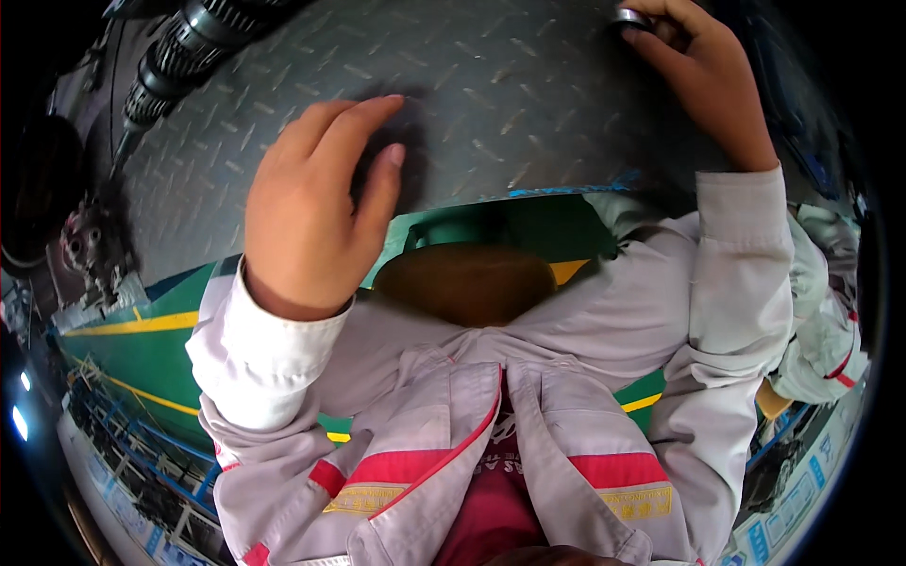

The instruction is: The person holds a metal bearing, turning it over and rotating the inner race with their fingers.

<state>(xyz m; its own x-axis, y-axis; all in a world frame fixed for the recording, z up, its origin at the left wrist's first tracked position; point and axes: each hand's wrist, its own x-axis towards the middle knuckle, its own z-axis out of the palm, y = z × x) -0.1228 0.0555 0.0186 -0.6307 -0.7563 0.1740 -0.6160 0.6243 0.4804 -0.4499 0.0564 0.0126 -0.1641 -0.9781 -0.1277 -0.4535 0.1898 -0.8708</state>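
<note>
My left hand (316, 193) hovers over the near part of a dark tread-plate tabletop (510, 104), its fingers apart and nothing in them. At the far right, near the upper edge of the view, the fingers of my right hand (708, 66) are closed on a small shiny metal ring (632, 18). Only part of this ring shows; the fingers cover the rest. A gear shaft (179, 61) with several toothed sections lies at the far left of the tabletop, beyond my left hand.
A metal casting (90, 241) stands off the table's left end. Below the near edge are a round brown stool seat (467, 283) and a green floor (142, 354) with yellow lines. Another person's pale sleeve (830, 330) shows at the right. Blue rails (170, 443) run at the lower left.
</note>
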